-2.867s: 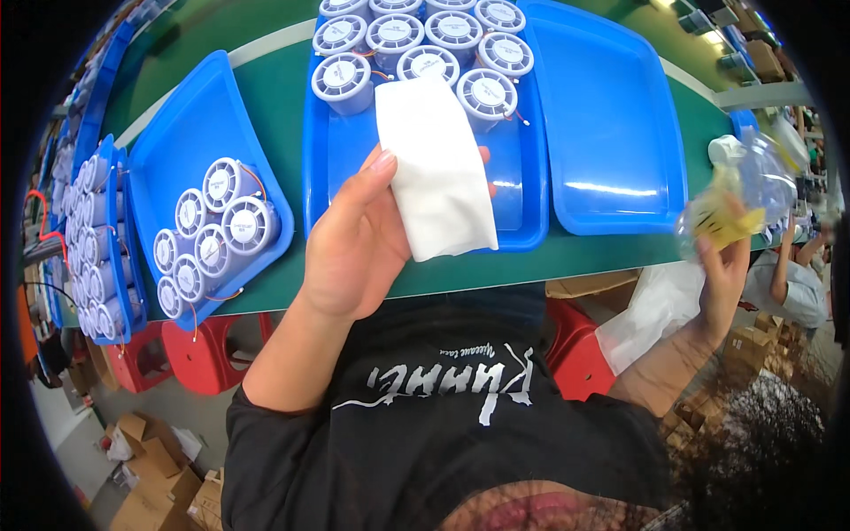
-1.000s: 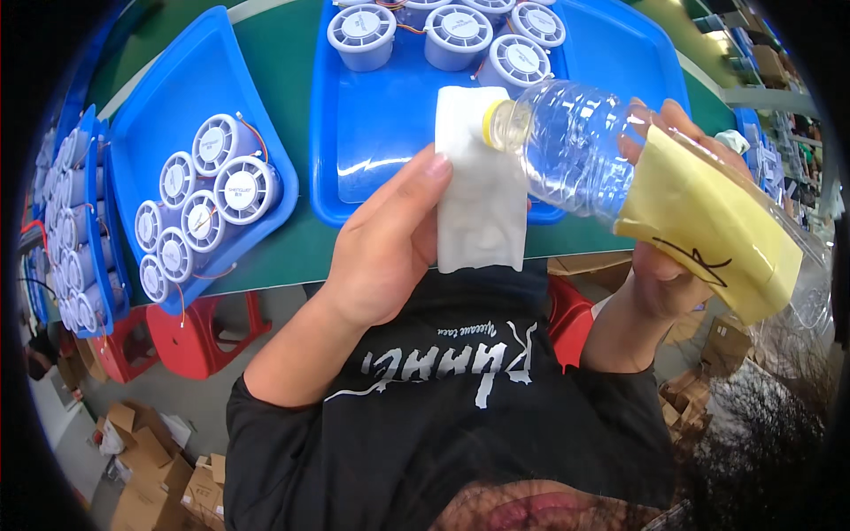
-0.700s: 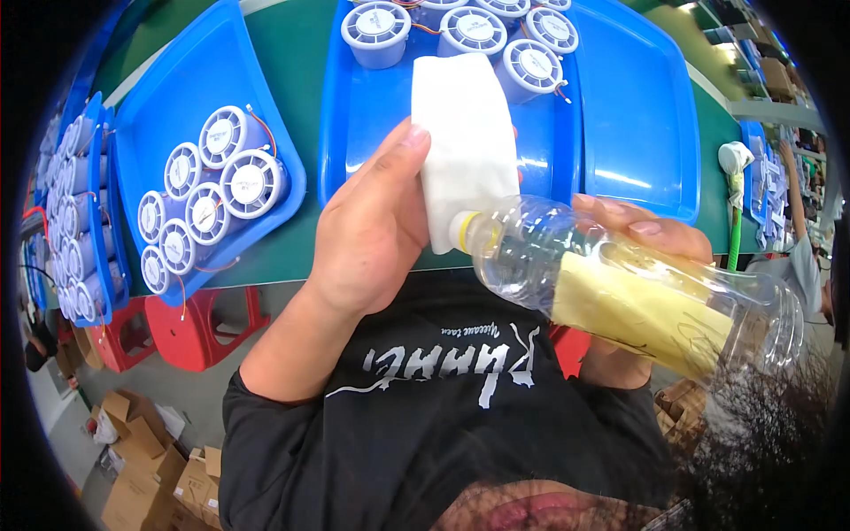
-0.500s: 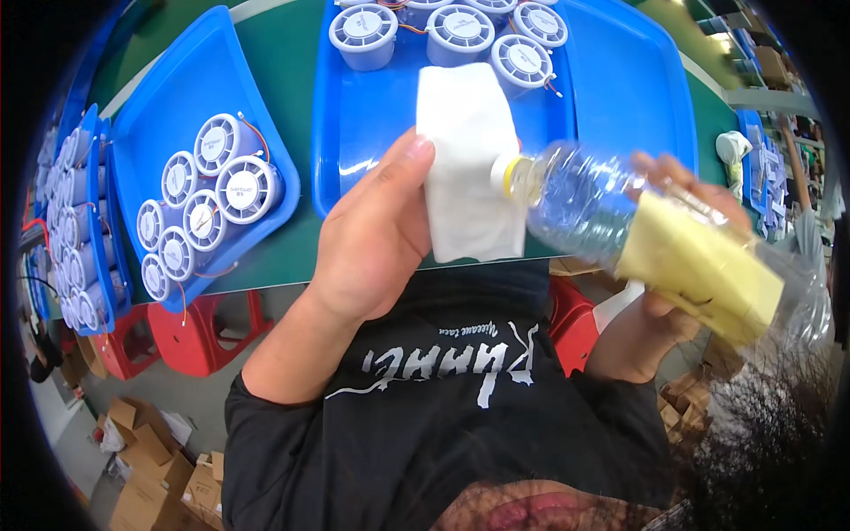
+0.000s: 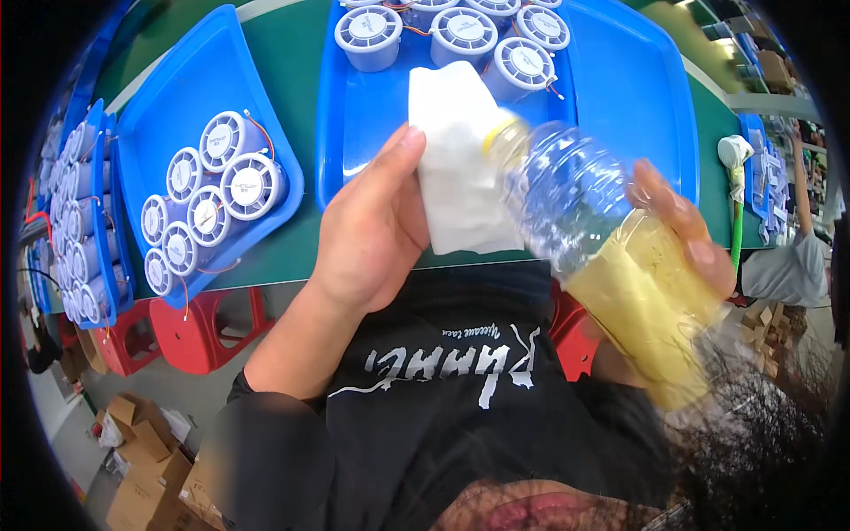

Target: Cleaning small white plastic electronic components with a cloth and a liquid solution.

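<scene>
A folded white cloth [image 5: 460, 168] is pinched in my left hand [image 5: 372, 221], with the thumb on its left edge. My right hand [image 5: 682, 230] grips a clear plastic bottle [image 5: 575, 195] that has a yellow label wrapped round its lower half. The bottle is tilted, its yellow-ringed neck [image 5: 503, 137] up against the cloth's right side and its base toward me. Motion blurs the bottle, and whether its mouth is capped cannot be told. Part of my right hand is hidden behind it.
Blue trays [image 5: 363, 133] stand on the green table [image 5: 283, 84]. Several round white fan-like units [image 5: 252, 186] with wires sit in the left tray and the middle one [image 5: 465, 31]. Stacked trays [image 5: 97, 230] are far left. Below are red stools [image 5: 190, 336] and cardboard boxes [image 5: 146, 478].
The bottle has swung steeper, its base dropping toward me and its neck shifting up and left along the cloth. Another person's arm and grey sleeve now show at the right edge.
</scene>
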A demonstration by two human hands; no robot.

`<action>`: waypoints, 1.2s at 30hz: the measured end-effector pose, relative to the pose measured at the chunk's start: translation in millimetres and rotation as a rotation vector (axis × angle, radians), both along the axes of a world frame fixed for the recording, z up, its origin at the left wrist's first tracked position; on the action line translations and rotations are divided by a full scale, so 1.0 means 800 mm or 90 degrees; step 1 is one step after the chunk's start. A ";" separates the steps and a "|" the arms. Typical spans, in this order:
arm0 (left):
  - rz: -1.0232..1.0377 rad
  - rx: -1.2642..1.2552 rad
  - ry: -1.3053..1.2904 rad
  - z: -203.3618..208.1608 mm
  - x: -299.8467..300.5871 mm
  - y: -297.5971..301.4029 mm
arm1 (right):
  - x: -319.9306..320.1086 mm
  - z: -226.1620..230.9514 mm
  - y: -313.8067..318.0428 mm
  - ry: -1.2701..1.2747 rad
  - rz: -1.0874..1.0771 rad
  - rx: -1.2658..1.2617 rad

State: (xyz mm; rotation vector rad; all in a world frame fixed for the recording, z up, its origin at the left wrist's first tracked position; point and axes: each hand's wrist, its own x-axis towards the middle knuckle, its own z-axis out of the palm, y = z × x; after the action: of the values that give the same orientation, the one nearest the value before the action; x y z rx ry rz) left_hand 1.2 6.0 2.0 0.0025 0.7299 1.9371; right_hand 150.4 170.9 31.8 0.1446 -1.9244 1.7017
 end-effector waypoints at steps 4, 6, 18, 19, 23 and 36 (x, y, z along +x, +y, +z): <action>-0.024 -0.007 0.071 -0.006 -0.003 0.006 | -0.003 -0.026 0.008 0.143 -0.301 0.579; -0.036 0.009 0.072 -0.006 -0.005 0.007 | 0.009 -0.016 0.038 0.123 -0.339 0.770; -0.075 -0.038 0.120 -0.006 -0.002 0.003 | 0.060 0.058 0.215 -0.540 -0.598 1.448; -0.083 -0.041 0.132 -0.007 -0.002 0.001 | 0.064 0.061 0.226 -0.583 -0.602 1.467; -0.106 -0.001 0.138 -0.011 -0.004 -0.006 | 0.070 0.061 0.247 -0.720 -0.573 1.455; -0.157 -0.071 0.201 -0.007 0.002 -0.007 | 0.001 0.018 0.151 -0.481 -0.405 1.527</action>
State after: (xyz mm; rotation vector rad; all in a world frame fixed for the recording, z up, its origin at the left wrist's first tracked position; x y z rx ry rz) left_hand 3.2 0.4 -3.4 0.3229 0.9961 1.6749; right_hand 151.6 291.5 46.4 -0.2649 -2.7137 -1.6538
